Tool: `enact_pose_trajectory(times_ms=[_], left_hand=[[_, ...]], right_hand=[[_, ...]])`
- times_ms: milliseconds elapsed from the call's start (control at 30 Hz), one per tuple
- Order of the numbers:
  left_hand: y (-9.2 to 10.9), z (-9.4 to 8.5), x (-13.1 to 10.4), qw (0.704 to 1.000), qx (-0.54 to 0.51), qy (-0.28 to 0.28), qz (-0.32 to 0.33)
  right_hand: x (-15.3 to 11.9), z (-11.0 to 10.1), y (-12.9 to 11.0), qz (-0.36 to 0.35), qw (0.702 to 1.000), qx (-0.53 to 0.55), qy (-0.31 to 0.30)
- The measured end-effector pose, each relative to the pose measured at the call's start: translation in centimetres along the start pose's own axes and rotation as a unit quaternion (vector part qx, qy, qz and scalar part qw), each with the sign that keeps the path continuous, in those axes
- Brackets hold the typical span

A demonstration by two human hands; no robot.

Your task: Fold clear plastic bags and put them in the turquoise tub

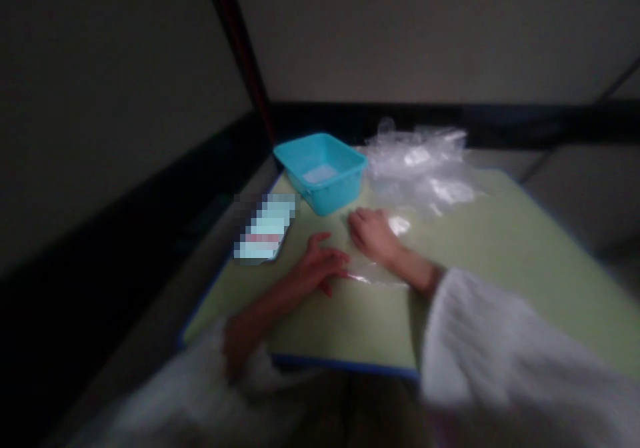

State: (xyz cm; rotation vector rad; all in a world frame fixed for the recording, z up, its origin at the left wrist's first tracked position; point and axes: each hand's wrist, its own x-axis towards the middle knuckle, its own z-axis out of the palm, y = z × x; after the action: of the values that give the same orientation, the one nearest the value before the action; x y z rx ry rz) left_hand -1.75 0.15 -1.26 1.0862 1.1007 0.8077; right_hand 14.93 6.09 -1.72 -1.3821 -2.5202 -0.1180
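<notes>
A clear plastic bag (367, 276) lies flat on the yellow-green table (500, 248) in front of me, its outline faint apart from shiny creases. My left hand (324, 265) is at the bag's left edge with its fingers spread, the fingertips touching or just over the plastic. Just beyond it, my right hand (373, 233) rests on the bag with its fingers curled under. Whatever those fingers pinch is hidden beneath the hand.
A turquoise plastic basket (333, 198) with something whitish inside stands at the back. Right of it spreads a heap of clear plastic bags (420, 165). A phone with a lit, pixelated screen (267, 228) lies near the left table edge. Walls rise behind.
</notes>
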Motion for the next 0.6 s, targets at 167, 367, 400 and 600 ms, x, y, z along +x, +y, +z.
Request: enact_pose_trajectory(times_ms=[167,367,400,600], left_hand=[[0.3,-0.3,-0.4,1.0,0.023,0.016,0.007],[0.5,-0.7,-0.9,0.977,0.166,0.068,0.112],[0.7,-0.5,-0.8,0.962,0.217,0.081,0.145],[1.6,0.9,1.5,0.809,0.495,-0.012,0.317]], right_hand=[[0.0,0.2,0.0,-0.001,1.0,0.007,0.004],[0.0,-0.7,0.0,0.006,0.999,0.033,0.031],[0.0,-1.2,0.3,0.01,0.998,0.047,0.05],[-3.0,-4.6,2.5,-0.01,0.984,0.147,0.097]])
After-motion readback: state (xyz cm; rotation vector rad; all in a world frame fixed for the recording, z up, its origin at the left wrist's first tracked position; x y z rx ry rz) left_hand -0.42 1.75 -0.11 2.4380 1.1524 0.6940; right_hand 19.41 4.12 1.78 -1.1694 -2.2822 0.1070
